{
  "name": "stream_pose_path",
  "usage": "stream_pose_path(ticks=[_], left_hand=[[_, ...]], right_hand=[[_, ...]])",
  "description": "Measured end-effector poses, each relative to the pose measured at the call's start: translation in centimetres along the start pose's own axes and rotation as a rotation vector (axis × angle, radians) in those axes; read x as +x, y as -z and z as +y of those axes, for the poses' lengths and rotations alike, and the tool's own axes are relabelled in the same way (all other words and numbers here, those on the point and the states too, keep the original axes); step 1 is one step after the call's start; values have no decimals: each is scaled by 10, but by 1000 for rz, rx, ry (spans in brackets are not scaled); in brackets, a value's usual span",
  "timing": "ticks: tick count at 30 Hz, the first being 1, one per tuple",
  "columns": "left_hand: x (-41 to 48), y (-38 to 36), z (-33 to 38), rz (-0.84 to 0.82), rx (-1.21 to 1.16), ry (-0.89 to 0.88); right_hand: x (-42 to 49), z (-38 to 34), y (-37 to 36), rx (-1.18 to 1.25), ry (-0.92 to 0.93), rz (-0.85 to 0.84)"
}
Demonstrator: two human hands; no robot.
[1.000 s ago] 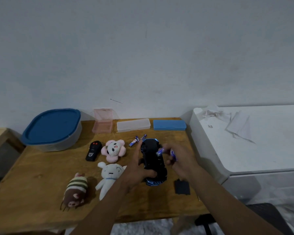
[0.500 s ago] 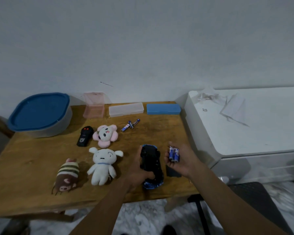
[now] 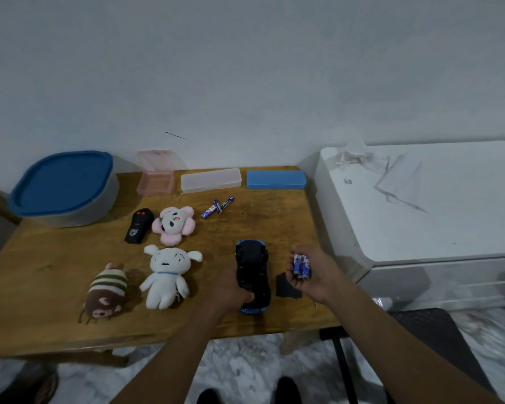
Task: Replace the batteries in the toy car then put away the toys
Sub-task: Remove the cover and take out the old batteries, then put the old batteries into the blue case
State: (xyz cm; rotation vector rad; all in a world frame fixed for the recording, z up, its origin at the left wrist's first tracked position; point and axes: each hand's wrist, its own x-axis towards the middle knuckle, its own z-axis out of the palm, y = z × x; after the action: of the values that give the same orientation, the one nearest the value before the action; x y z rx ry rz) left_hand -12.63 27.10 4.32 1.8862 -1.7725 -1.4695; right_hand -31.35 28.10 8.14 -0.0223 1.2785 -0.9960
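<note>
A black and blue toy car (image 3: 252, 266) lies upside down near the front of the wooden table (image 3: 274, 225). My left hand (image 3: 229, 290) grips its near end. To the car's right, my right hand (image 3: 312, 272) is palm up with several blue batteries (image 3: 301, 265) lying in it, fingers loosely curled round them. A black battery cover (image 3: 285, 288) lies on the table between the car and that hand. Three more batteries (image 3: 217, 207) lie farther back. A black remote (image 3: 139, 230) sits at the left.
Three plush toys lie on the left: a pink flower (image 3: 174, 225), a white one (image 3: 166, 275), a striped brown one (image 3: 107, 293). A blue-lidded tub (image 3: 64, 188), pink box (image 3: 156, 173), clear case (image 3: 210, 179) and blue case (image 3: 276, 179) line the back. A white cabinet (image 3: 420, 205) stands right.
My right hand has drawn away from the car to its right and turned palm up with the batteries. The view tilted down; the left hand stays on the car.
</note>
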Motion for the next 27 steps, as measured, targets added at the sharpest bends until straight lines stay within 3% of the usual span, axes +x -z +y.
stream_pose_path(ticks=[6,10,16,19,27], left_hand=[[-5,7,11,40,231,46],[-3,15,25,233,397,26],[16,18,57,461,155,-74],[22,10,72,473,93,-167],[57,15,112,427,128,-187]], right_hand=[[6,-10,7,-93,-2,-13],[10,-25,17,-191,42,-13],[18,-58,29,-254,93,-40],[24,-71,34,-326,126,-34],[62,-103,22,-441,312,19]])
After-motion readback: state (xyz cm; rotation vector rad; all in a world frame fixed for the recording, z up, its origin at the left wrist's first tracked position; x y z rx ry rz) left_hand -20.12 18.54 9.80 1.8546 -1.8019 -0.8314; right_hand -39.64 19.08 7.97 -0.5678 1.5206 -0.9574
